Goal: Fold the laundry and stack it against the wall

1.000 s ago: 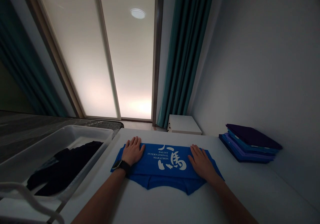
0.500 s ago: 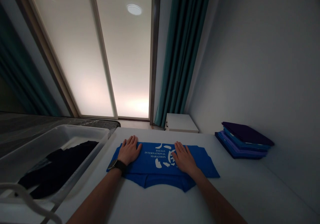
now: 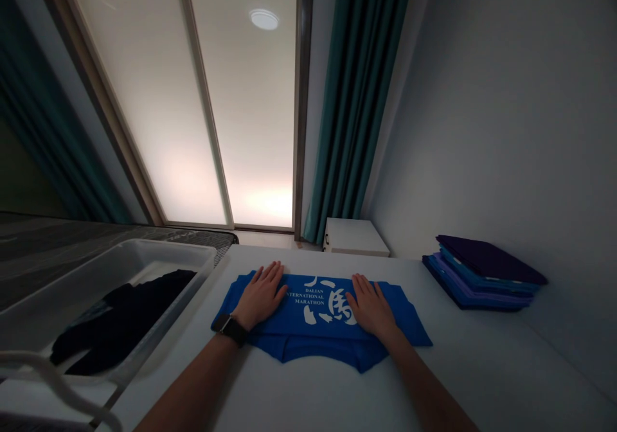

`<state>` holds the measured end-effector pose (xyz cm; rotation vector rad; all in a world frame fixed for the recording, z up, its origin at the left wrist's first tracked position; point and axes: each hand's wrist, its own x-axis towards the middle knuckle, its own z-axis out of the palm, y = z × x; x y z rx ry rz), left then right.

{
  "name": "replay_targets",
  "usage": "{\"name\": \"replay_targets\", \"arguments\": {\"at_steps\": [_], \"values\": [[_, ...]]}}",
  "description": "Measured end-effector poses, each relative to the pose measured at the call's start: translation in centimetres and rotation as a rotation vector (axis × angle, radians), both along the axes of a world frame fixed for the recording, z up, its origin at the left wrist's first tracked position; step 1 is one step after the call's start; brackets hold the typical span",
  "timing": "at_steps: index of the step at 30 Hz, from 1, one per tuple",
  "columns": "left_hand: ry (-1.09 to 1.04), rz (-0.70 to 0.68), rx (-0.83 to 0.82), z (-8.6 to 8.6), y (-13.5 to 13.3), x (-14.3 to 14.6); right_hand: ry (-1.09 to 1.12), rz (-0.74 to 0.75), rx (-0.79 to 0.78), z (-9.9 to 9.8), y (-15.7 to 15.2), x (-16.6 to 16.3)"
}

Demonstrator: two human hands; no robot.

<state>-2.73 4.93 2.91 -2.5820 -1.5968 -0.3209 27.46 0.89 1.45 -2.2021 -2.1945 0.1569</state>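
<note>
A blue T-shirt with white "Dalian International Marathon" lettering lies folded on the white table. Its neckline points toward me, below the folded-over body. My left hand, a dark watch on its wrist, rests flat on the left part of the shirt with fingers stretched out. On the right of the white print, my right hand lies flat too, fingers extended and slightly apart. Neither hand grips the cloth.
To the right, against the wall, sits a stack of folded clothes in purple and blue. A translucent plastic bin at the left holds dark clothing. A white cabinet stands beyond the table, near the teal curtain.
My right hand has shifted rightward over the shirt, uncovering more of the white print. My left hand has slid slightly right, covering the lettering's edge. The whole view has shifted a little.
</note>
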Motion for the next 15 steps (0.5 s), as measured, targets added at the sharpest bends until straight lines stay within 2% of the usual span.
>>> {"name": "replay_targets", "arguments": {"at_steps": [2, 4, 7, 11, 15], "values": [[-0.005, -0.085, -0.077, -0.1, -0.8, 0.7, -0.013, 0.009, 0.000, 0.0, 0.0, 0.0], [0.002, -0.102, -0.139, -0.2, -1.2, 1.1, -0.030, 0.015, 0.005, 0.0, 0.0, 0.1], [0.012, -0.028, -0.141, -0.4, -1.2, 0.7, -0.044, 0.017, 0.009, 0.0, 0.0, 0.2], [0.024, 0.094, -0.101, -0.5, -0.3, -1.4, -0.061, 0.004, -0.004, 0.0, 0.0, 0.4], [0.015, 0.159, -0.084, -1.0, 0.6, -3.0, -0.070, -0.002, -0.006, -0.1, 0.0, 0.3]]}}
